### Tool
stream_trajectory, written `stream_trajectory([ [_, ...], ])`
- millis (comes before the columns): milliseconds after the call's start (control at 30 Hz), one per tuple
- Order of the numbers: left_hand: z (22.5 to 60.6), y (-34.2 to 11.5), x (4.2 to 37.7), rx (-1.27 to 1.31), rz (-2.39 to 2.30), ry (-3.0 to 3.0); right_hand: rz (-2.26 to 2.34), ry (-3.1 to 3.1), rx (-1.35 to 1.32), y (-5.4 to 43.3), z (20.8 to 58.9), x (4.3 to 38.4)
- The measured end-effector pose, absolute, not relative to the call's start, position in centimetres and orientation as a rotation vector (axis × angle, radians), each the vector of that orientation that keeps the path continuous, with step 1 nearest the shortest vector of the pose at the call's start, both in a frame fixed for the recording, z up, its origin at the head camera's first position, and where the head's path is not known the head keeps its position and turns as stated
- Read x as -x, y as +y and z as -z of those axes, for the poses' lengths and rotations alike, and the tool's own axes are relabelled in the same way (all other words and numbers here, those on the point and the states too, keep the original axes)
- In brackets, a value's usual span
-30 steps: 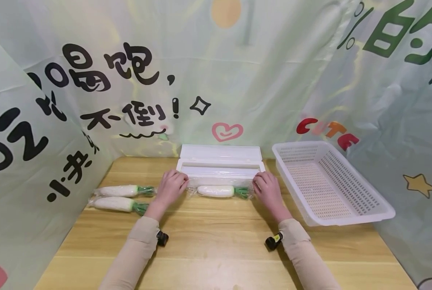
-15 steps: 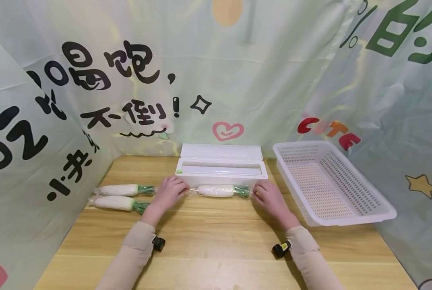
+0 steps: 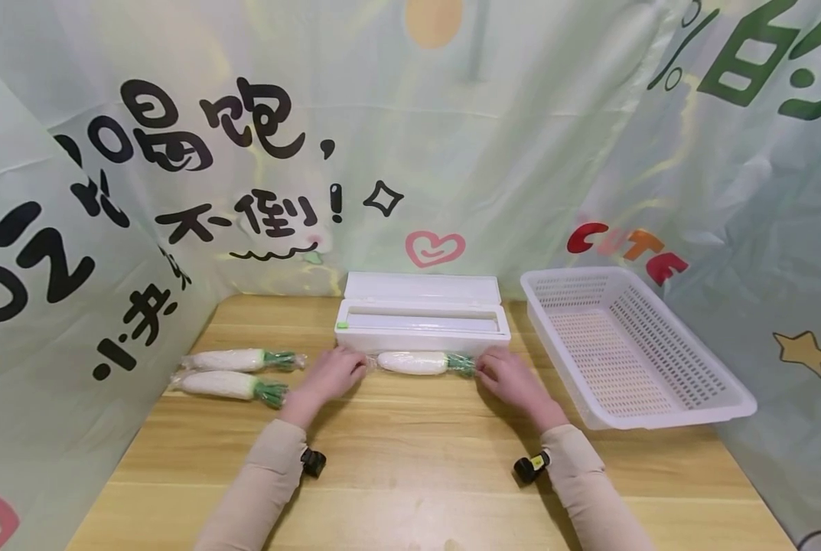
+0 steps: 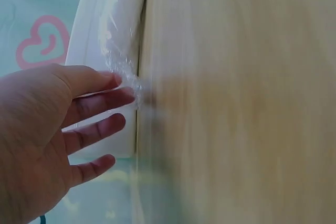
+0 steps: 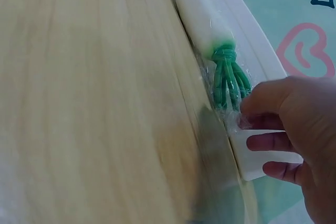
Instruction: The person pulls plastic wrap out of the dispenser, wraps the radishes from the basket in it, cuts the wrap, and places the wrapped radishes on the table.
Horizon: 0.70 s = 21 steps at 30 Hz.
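Note:
A white radish with green stalks (image 3: 412, 363), wrapped in clear cling film, lies along the front of the white cling film dispenser (image 3: 420, 337). My left hand (image 3: 330, 376) is at its white end; in the left wrist view thumb and forefinger pinch the gathered film tail (image 4: 131, 85), other fingers spread. At the stalk end is my right hand (image 3: 513, 376). The right wrist view shows its thumb and forefinger pinching the film past the green stalks (image 5: 230, 85). The dispenser's lid (image 3: 422, 288) stands raised, and a small green slider (image 3: 343, 325) sits at its left end.
Two more wrapped radishes, an upper one (image 3: 234, 360) and a lower one (image 3: 220, 385), lie side by side at the left of the wooden table (image 3: 410, 474). A white perforated plastic basket (image 3: 568, 375) stands at the right. A printed curtain (image 3: 493, 153) hangs behind.
Both hands have come down from the dispenser's front edge to the radish's two ends. The film held across the dispenser's front is down, and its green slider now shows. The left hand has shifted slightly right.

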State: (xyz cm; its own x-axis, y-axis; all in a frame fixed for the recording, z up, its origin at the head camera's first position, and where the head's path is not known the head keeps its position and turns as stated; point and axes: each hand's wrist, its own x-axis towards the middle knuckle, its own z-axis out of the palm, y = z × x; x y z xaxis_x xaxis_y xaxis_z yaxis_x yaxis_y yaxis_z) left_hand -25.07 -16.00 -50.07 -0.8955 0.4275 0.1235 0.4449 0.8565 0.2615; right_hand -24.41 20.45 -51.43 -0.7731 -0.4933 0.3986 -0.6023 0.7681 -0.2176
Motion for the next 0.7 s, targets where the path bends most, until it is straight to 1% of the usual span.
stream_trajectory([
  [167,50.4,-15.5,25.4,0.576,0.540,-3.012,-0.621,-2.736,-0.759,20.2,51.2,24.3],
  [300,50.5,-15.1,25.5,0.579,0.522,-3.039,-0.705,-2.809,-0.678,20.0,51.0,24.3],
  [700,50.2,-14.4,24.7,0.580,0.495,-3.000,-0.560,-2.825,-0.659,19.7,52.0,24.5],
])
